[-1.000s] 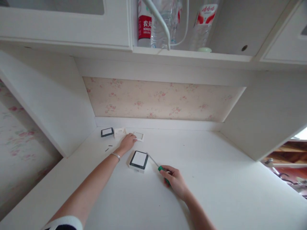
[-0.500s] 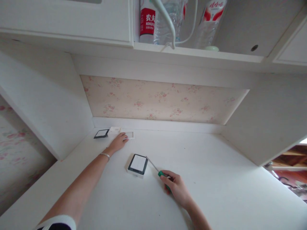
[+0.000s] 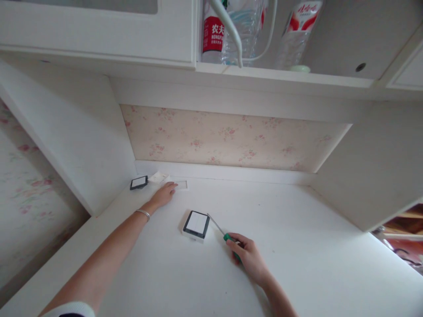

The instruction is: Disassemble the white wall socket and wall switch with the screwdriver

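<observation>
Worktop (image 3: pixel 307 246) spreads wide around the right hand (image 3: pixel 249 255), clasping a screwdriver (image 3: pixel 227 237); near the back edge (image 3: pixel 247 180), left hand (image 3: pixel 163 194) touches white frame (image 3: pixel 187 185), grip unclear.

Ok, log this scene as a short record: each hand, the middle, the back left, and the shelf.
Left hand: at the white frame, by its left edge; grip unclear
Right hand: gripping a green-handled screwdriver, tip at or near the box's far right corner
Middle: white box topped by a dark-edged panel
Back left: second dark-edged panel, pale piece beside it
Shelf: clear bottles, one red-labelled bottle
</observation>
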The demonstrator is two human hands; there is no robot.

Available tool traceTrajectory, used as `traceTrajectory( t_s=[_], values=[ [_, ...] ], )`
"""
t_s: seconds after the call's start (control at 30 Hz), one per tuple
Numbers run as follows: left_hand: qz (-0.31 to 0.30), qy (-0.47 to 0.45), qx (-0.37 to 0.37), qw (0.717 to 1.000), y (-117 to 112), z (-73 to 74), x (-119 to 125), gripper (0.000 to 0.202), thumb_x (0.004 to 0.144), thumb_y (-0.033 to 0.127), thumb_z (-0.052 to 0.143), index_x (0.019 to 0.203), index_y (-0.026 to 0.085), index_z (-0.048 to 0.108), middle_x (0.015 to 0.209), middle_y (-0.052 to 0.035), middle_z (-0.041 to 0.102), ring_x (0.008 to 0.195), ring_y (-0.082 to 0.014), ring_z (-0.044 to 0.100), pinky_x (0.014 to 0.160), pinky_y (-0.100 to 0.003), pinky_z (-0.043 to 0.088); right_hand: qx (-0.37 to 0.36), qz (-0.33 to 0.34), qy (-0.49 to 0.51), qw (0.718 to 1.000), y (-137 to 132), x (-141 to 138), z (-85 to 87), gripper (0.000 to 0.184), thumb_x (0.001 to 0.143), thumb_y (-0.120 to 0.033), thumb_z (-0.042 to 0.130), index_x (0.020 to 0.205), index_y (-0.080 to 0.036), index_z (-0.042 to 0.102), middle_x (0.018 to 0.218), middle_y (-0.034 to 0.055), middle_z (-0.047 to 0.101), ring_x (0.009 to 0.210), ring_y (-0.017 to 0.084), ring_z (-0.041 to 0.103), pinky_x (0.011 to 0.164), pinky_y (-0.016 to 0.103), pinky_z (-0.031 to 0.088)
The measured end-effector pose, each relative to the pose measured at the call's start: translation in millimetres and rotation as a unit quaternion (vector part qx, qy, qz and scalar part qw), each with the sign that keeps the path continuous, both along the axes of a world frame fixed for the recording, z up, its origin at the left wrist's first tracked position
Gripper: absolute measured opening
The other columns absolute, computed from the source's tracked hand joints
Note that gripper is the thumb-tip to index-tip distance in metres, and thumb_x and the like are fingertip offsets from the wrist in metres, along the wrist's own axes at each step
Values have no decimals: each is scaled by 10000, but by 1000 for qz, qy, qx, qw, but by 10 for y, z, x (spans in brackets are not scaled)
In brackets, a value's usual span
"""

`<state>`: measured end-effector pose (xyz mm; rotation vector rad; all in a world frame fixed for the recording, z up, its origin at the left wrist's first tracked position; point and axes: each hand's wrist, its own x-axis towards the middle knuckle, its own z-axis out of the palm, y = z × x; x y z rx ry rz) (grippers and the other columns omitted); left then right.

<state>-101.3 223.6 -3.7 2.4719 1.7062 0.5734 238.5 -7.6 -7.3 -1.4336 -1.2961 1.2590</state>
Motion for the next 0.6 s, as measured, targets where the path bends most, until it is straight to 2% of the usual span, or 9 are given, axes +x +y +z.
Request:
traceTrajectory(
  t_s=[0.07, 0.17, 0.27, 0.37, 0.47, 0.6],
  values=[
    [8, 1, 10, 1000, -128, 55, 3, 367, 873, 206, 380, 1199, 165, 544, 1266, -77, 527, 1179, -178, 481, 1046, -285, 323, 1, 1, -5, 1000, -2, 2, 1, 480, 764, -507, 572, 1060, -136, 642, 532, -12, 540, 477, 123, 486, 473, 244, 366],
    [44, 10, 14, 999, -391, 101, -103, 294, 856, 208, 402, 1064, 193, 610, 1145, -78, 578, 1107, -211, 525, 1009, -318, 356, 4, 12, -13, 1000, -2, 6, 7, 467, 774, -501, 563, 1056, -139, 644, 530, -15, 535, 480, 123, 488, 474, 244, 363],
    [109, 23, 2, 994, -660, 93, -305, 242, 828, 214, 417, 964, 181, 615, 1046, -93, 595, 952, -237, 592, 874, -354, 438, 2, 22, -21, 1000, 0, 10, 15, 444, 784, -486, 552, 1052, -144, 644, 530, -20, 529, 478, 119, 483, 476, 245, 363],
    [156, 36, -18, 987, -836, 61, -499, 215, 817, 249, 441, 957, 175, 587, 1007, -90, 608, 877, -233, 611, 769, -336, 460, 7, 28, -30, 999, -2, 11, 22, 435, 785, -478, 547, 1045, -143, 646, 516, -24, 520, 468, 115, 470, 471, 244, 358],
    [171, 50, -46, 983, -876, 35, -609, 204, 812, 281, 477, 956, 175, 575, 979, -83, 639, 858, -224, 620, 725, -308, 457, 12, 30, -27, 999, -9, 8, 25, 434, 782, -474, 548, 1044, -143, 647, 519, -23, 522, 477, 116, 473, 477, 244, 366],
    [177, 63, -66, 980, -763, 39, -616, 164, 811, 259, 487, 916, 183, 588, 936, -75, 673, 874, -223, 626, 720, -290, 447, 9, 24, -30, 999, -18, -1, 22, 439, 773, -483, 554, 1039, -146, 651, 519, -20, 533, 477, 118, 479, 480, 244, 372]
  ],
)
